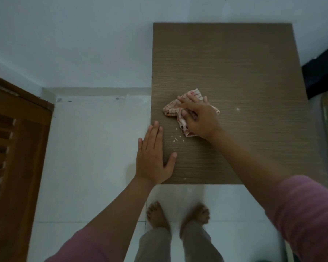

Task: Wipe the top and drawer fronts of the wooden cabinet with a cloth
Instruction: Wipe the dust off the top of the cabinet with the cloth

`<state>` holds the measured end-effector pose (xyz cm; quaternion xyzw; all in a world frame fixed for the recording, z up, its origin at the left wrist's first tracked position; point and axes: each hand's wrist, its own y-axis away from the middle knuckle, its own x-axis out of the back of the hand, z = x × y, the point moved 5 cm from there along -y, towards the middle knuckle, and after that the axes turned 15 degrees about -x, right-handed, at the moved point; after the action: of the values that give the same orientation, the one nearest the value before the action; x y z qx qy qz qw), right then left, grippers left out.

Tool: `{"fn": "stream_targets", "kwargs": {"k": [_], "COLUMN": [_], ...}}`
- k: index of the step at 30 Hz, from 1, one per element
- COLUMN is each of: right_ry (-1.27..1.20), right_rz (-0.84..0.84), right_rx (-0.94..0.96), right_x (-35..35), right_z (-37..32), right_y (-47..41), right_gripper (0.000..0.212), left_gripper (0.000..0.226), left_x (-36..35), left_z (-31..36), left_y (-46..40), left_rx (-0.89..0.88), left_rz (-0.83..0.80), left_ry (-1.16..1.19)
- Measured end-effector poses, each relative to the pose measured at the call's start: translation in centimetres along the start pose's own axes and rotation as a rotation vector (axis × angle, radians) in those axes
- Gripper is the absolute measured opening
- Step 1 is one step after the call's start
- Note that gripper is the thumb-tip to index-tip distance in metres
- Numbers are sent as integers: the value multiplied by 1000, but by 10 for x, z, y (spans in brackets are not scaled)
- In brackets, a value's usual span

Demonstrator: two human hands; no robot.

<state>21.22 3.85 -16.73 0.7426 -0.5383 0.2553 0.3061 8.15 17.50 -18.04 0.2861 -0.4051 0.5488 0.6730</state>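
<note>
We press our right hand (199, 118) down on the bunched checked cloth (175, 108), fingers curled over it, left of the middle of the cabinet top (244, 59), likely to sweep the pale crumbs (176, 139) lying just toward the front edge. Our left hand (152, 157) lies open and flat over the top's left edge near the front corner, seemingly for steadying. We see no readable writing.

Brown grained cabinet (235, 72), cream cloth (173, 108) with red checks, pink sleeves (307, 214), white floor (95, 148).
</note>
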Motion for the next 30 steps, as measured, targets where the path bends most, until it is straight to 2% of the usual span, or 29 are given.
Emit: {"fn": "stream_targets", "kwargs": {"k": [14,30], "right_ry": [35,-28], "right_rz": [30,67], "right_rx": [2,-15], "right_x": [0,-2], "right_z": [20,39], "right_y": [65,164], "right_gripper": [28,41], "left_gripper": [78,77], "left_x": [2,3], "left_z": [-1,0], "left_y": [0,0], "left_rx": [-28,-39], "left_rz": [65,92], "left_ry": [45,-17]}}
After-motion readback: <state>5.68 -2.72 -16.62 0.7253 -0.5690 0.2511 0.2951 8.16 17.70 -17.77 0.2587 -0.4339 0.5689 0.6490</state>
